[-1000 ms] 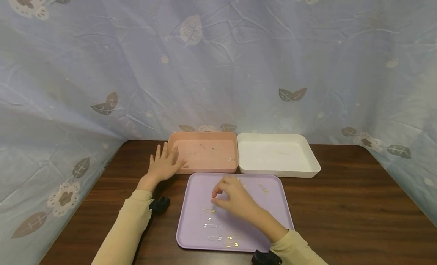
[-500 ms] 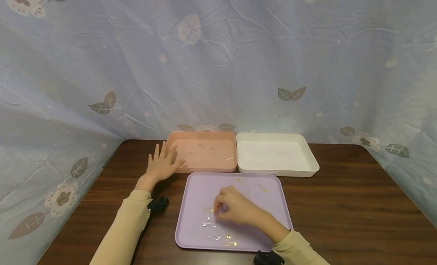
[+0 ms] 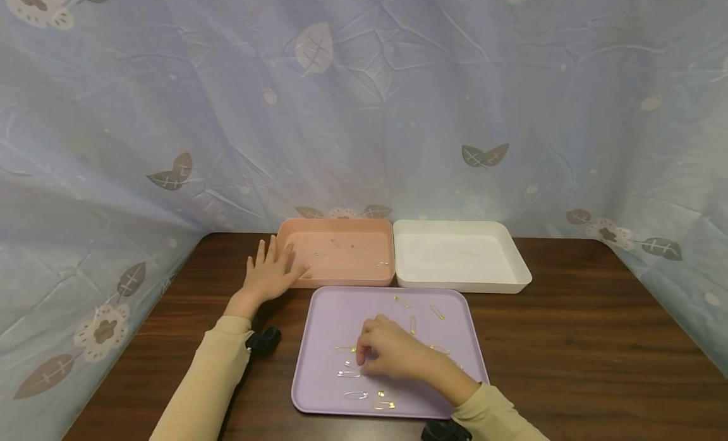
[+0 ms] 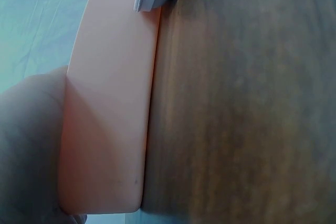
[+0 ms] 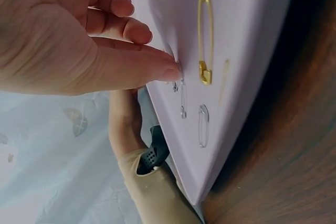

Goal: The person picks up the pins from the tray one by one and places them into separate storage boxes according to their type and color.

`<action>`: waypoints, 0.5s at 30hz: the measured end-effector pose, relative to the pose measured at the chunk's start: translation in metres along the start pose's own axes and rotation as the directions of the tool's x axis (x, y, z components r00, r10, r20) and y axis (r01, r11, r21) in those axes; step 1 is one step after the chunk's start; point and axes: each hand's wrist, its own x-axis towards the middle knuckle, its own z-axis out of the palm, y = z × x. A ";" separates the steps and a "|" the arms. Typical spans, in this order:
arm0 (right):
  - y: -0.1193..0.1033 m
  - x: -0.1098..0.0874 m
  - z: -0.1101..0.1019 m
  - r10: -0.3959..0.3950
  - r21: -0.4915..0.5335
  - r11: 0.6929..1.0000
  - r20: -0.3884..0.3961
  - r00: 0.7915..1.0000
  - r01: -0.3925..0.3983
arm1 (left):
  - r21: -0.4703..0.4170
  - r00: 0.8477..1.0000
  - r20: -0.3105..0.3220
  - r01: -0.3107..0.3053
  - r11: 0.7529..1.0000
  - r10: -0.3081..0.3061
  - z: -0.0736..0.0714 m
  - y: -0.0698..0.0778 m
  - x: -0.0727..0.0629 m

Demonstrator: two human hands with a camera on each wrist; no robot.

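My right hand point(image 3: 392, 349) is low over the lilac tray point(image 3: 327, 314). Its thumb and index finger come together at the end of a silver safety pin point(image 5: 183, 100), pinching it, and their tips hide part of it. Another silver safety pin point(image 3: 349, 374) lies right beside the fingertips. A gold safety pin point(image 5: 205, 38) lies on the tray near the thumb in the right wrist view. With fingers spread, my left hand point(image 3: 267, 277) rests at the left end of the salmon-pink tray point(image 3: 341, 282); the left wrist view shows it against that tray's wall point(image 4: 107, 129).
Several gold safety pins, one of them a gold pin point(image 3: 436, 311) at the back right, are scattered on the lilac tray. Some small pins lie inside the pink tray. A white tray point(image 3: 463, 258) adjoins it on the right. A patterned curtain point(image 3: 364, 112) hangs behind the brown table point(image 3: 591, 340).
My right hand has moved down and slightly nearer to me, onto the silver pins, and its thumb and index finger have closed together. The left hand has stayed in place.
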 end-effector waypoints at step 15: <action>-0.002 -0.001 0.001 0.005 -0.111 0.994 -0.026 1.000 -0.008 | -0.003 1.000 -0.008 -0.004 1.000 0.003 -0.001 0.001 -0.001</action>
